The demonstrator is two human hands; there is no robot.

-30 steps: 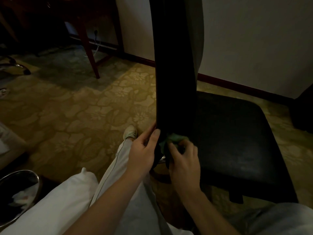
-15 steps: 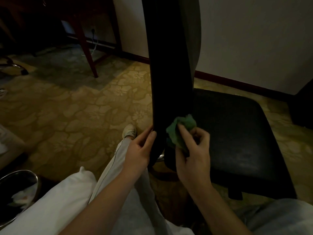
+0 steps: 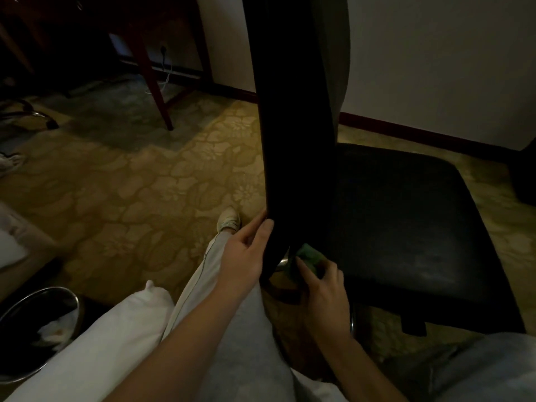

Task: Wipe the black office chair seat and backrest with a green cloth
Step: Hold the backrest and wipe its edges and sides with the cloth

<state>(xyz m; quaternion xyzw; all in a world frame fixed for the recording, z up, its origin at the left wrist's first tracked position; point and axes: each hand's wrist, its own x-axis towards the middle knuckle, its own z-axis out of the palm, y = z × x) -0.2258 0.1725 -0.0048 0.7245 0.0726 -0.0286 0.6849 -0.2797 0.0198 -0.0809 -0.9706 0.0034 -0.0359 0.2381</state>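
Patterned carpet underfoot; the right grip, clenched on the green cloth, has dropped to the backrest foot beside the seat. The left grip pinches the backrest's edge. Seat likely next.

I'm looking down at a carpeted floor, yellow-gold with a flower pattern, darker toward the far wall. A red-brown wooden table leg stands on it at the back, a white cable trailing just behind. At lower left sits a shiny metal bin. A pale shoe rests mid-floor, beside the black office chair, whose base I can't see.
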